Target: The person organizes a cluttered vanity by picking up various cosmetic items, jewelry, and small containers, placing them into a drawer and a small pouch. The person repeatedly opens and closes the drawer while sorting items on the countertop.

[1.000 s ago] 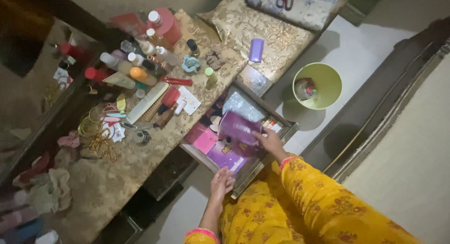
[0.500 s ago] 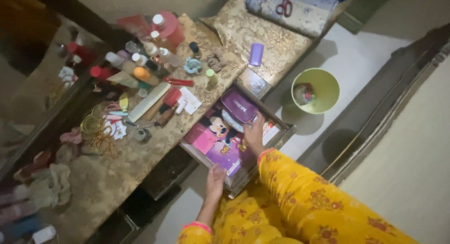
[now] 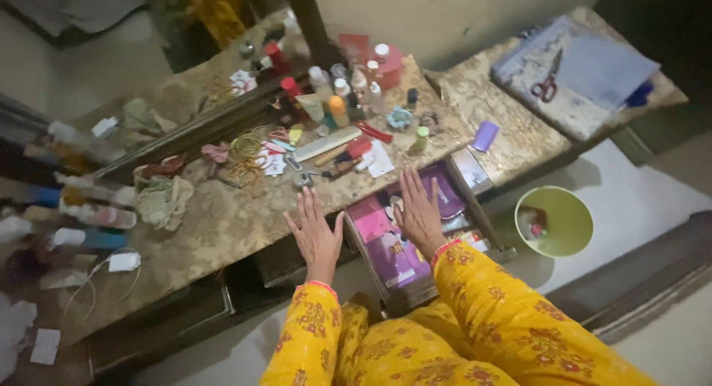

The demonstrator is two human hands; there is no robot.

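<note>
Gold-patterned table [image 3: 222, 223] bearing clutter, open drawer [image 3: 486, 230] projecting below its edge. Holding right hand [image 3: 419, 212] flat over drawer contents, fingers [image 3: 408, 182] spread, clamping nothing. Resting left hand [image 3: 315, 234] at table edge, fingers apart, empty. Apparently pressing contents flat; any grasp requiring fingers closing first. Purple pouch [image 3: 449, 197] lying in drawer, just beside right fingertips.

The drawer [image 3: 486, 230] stands pulled open beneath the tabletop, packed with a purple pouch [image 3: 447, 197], a pink box [image 3: 371, 224] and a purple flat box [image 3: 397, 256].
</note>
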